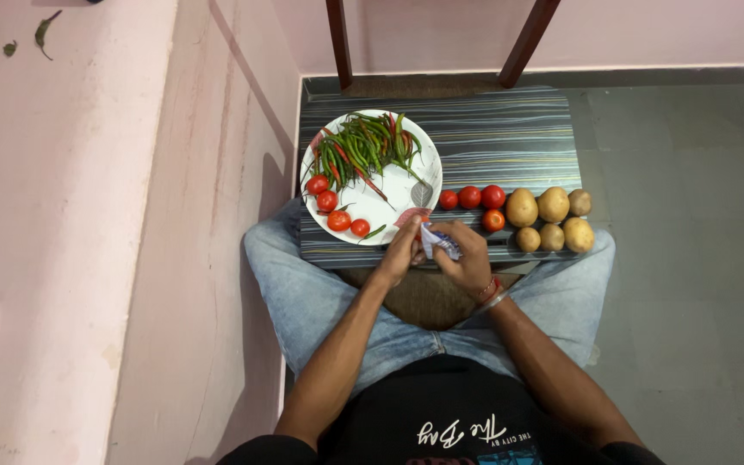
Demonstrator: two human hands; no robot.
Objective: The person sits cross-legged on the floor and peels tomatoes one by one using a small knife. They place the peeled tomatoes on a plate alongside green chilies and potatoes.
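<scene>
From the head view, both hands meet at the near edge of the striped desk (510,138). The left hand (402,254) and right hand (467,254) each have their grip closed on a small white packet (437,242); fingers hide most of it, so its contents cannot be told. The white plate (389,202) carries a heap of green chillies (363,146), too tangled to count, and four tomatoes (329,202). Beside it lie four more tomatoes (475,200) and six potatoes (551,220). Two chair legs (337,43) are cut off above.
</scene>
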